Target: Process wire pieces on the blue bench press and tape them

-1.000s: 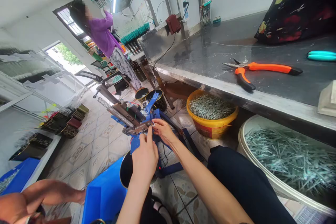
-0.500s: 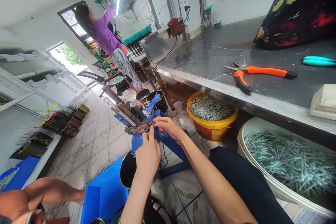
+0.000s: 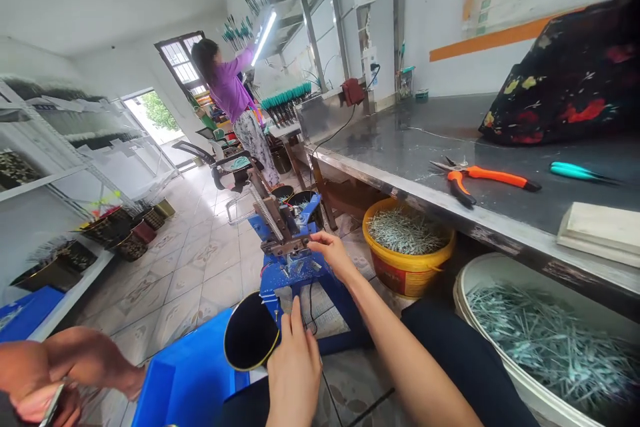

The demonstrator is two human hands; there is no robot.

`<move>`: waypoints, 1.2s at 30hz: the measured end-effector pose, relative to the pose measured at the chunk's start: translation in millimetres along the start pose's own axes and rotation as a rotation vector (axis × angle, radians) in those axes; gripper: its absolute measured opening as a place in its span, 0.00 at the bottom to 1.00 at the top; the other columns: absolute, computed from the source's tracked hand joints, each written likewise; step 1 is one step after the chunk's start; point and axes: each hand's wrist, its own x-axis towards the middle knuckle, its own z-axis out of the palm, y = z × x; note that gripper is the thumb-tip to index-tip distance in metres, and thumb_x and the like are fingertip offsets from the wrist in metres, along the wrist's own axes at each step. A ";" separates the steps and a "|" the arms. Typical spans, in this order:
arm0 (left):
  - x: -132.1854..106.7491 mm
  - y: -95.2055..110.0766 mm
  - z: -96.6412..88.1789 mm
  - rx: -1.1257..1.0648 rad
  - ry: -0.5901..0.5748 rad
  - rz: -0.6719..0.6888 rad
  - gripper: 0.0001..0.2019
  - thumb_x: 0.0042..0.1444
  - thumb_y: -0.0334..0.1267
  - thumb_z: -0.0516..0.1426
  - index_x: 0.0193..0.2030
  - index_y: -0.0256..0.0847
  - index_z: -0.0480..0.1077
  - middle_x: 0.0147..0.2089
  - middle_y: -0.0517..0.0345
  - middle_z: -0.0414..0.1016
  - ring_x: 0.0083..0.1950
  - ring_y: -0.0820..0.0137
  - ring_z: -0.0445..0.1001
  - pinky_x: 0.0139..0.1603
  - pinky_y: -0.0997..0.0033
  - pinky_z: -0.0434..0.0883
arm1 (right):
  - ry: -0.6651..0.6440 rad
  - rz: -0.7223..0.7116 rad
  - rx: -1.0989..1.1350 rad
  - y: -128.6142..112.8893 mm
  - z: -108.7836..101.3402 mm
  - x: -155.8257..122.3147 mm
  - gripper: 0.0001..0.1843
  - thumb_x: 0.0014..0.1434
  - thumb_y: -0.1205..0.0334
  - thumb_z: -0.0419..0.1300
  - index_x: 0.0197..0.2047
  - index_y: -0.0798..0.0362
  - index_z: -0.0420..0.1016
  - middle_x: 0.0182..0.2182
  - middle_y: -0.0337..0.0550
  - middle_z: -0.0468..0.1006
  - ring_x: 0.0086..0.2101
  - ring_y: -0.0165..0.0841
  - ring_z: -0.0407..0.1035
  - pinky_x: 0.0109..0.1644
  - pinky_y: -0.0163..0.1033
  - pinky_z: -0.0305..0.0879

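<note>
A blue-framed bench machine [image 3: 293, 273] stands in front of me, with a brown metal jaw bar [image 3: 285, 243] and a coiled spring [image 3: 265, 210] on top. My right hand [image 3: 333, 255] reaches the end of that bar, its fingers closed against the metal. Low down, my left hand [image 3: 295, 373] stands with fingers raised beside a tilted black round cup with a yellow rim [image 3: 250, 340]. Anything small between its fingers is hidden from me. A co-worker's hand [image 3: 30, 373] at the lower left holds a thin metal item [image 3: 50, 405].
A blue plastic bin [image 3: 190, 373] lies below the machine. Two tubs of bristly pieces, one yellow [image 3: 405, 267] and one white [image 3: 480, 307], stand under a steel bench [image 3: 400, 147] bearing orange-handled pliers [image 3: 480, 177]. A person in a purple top [image 3: 227, 83] stands at the back.
My left hand has dropped away from the machine toward the black cup. The view has swung up and levelled out, and the right hand stays at the bar.
</note>
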 end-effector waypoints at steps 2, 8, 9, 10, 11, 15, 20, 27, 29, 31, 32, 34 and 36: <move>-10.1 -9.1 3.3 -0.074 -0.031 -0.039 0.23 0.59 0.35 0.40 0.63 0.39 0.46 0.50 0.46 0.64 0.31 0.69 0.73 0.26 0.73 0.66 | -0.055 0.011 0.007 -1.5 -6.1 1.3 0.11 0.40 0.59 0.62 0.29 0.54 0.74 0.25 0.36 0.72 0.27 0.28 0.62 0.36 0.36 0.56; -24.5 -23.8 12.1 -0.203 -0.084 -0.107 0.23 0.59 0.36 0.39 0.63 0.41 0.47 0.51 0.47 0.63 0.36 0.66 0.73 0.29 0.70 0.65 | -0.142 -0.155 -0.239 -10.8 -15.6 9.4 0.06 0.41 0.60 0.62 0.25 0.54 0.73 0.27 0.37 0.70 0.30 0.29 0.62 0.37 0.36 0.55; -25.9 -24.6 13.6 -0.205 -0.088 -0.114 0.23 0.59 0.36 0.39 0.62 0.41 0.47 0.52 0.46 0.62 0.36 0.65 0.73 0.29 0.70 0.65 | -0.132 -0.205 -0.308 -11.6 -14.1 9.8 0.05 0.42 0.61 0.61 0.24 0.54 0.72 0.26 0.37 0.69 0.30 0.30 0.61 0.37 0.36 0.55; -27.1 -25.0 14.9 -0.210 -0.087 -0.120 0.23 0.59 0.36 0.38 0.62 0.41 0.48 0.53 0.46 0.61 0.37 0.65 0.73 0.30 0.69 0.65 | -0.116 -0.248 -0.369 -11.9 -12.0 9.7 0.04 0.42 0.62 0.61 0.23 0.54 0.71 0.26 0.37 0.68 0.31 0.30 0.61 0.38 0.36 0.54; -28.2 -25.2 15.9 -0.218 -0.081 -0.126 0.23 0.59 0.36 0.38 0.62 0.40 0.49 0.54 0.45 0.60 0.37 0.64 0.73 0.31 0.68 0.65 | -0.096 -0.275 -0.411 -11.6 -9.8 9.2 0.03 0.42 0.63 0.60 0.23 0.53 0.70 0.25 0.37 0.68 0.31 0.30 0.60 0.38 0.36 0.54; -29.9 -25.8 19.5 -0.356 -0.036 -0.145 0.22 0.58 0.37 0.39 0.61 0.41 0.51 0.53 0.45 0.61 0.39 0.64 0.72 0.33 0.68 0.66 | -0.066 -0.255 -0.405 -7.4 -5.9 6.1 0.04 0.43 0.62 0.59 0.24 0.54 0.70 0.25 0.37 0.66 0.31 0.31 0.60 0.39 0.38 0.55; -23.0 -35.5 44.4 -0.795 0.017 -0.213 0.21 0.57 0.42 0.44 0.56 0.39 0.56 0.37 0.55 0.67 0.30 0.71 0.69 0.32 0.72 0.65 | -0.207 -0.185 -0.322 -7.1 -20.2 8.9 0.12 0.48 0.55 0.58 0.32 0.53 0.75 0.32 0.40 0.72 0.35 0.32 0.65 0.43 0.38 0.58; -16.0 -50.2 93.8 -1.087 0.115 -0.403 0.20 0.53 0.46 0.48 0.49 0.37 0.63 0.27 0.62 0.63 0.21 0.74 0.62 0.24 0.74 0.62 | -0.272 -0.157 -0.363 -11.4 -29.9 14.7 0.11 0.45 0.56 0.62 0.33 0.51 0.77 0.33 0.40 0.73 0.35 0.32 0.65 0.43 0.39 0.58; -17.2 -50.9 97.2 -1.095 0.118 -0.404 0.20 0.52 0.46 0.49 0.48 0.37 0.63 0.27 0.62 0.63 0.22 0.74 0.63 0.25 0.74 0.63 | -0.271 -0.162 -0.382 -12.2 -29.4 16.3 0.09 0.43 0.57 0.64 0.29 0.51 0.78 0.30 0.40 0.72 0.34 0.32 0.64 0.43 0.38 0.57; -18.6 -50.9 96.6 -1.087 0.116 -0.395 0.20 0.52 0.45 0.49 0.48 0.37 0.63 0.27 0.62 0.63 0.21 0.74 0.63 0.26 0.73 0.63 | -0.296 -0.158 -0.384 -14.0 -29.7 19.1 0.07 0.42 0.58 0.65 0.26 0.51 0.78 0.28 0.39 0.72 0.33 0.31 0.63 0.43 0.38 0.56; -19.3 -51.0 95.6 -1.076 0.110 -0.394 0.20 0.52 0.45 0.48 0.48 0.37 0.63 0.27 0.62 0.63 0.21 0.74 0.63 0.26 0.73 0.64 | -0.318 -0.148 -0.378 -15.4 -30.3 20.9 0.07 0.42 0.58 0.65 0.26 0.51 0.78 0.28 0.39 0.72 0.32 0.31 0.63 0.43 0.38 0.56; -20.3 -51.6 93.7 -1.050 0.094 -0.394 0.20 0.52 0.45 0.48 0.49 0.37 0.63 0.28 0.61 0.63 0.22 0.73 0.63 0.28 0.71 0.64 | -0.372 -0.112 -0.356 -19.3 -32.0 25.2 0.07 0.41 0.58 0.66 0.26 0.51 0.78 0.28 0.39 0.73 0.32 0.31 0.64 0.42 0.37 0.57; -21.1 -53.1 93.3 -1.025 0.072 -0.392 0.20 0.53 0.45 0.47 0.49 0.36 0.62 0.29 0.60 0.64 0.24 0.72 0.65 0.30 0.70 0.64 | -0.431 -0.059 -0.325 -23.2 -33.8 29.5 0.08 0.41 0.58 0.66 0.27 0.52 0.78 0.28 0.39 0.74 0.32 0.30 0.65 0.41 0.36 0.57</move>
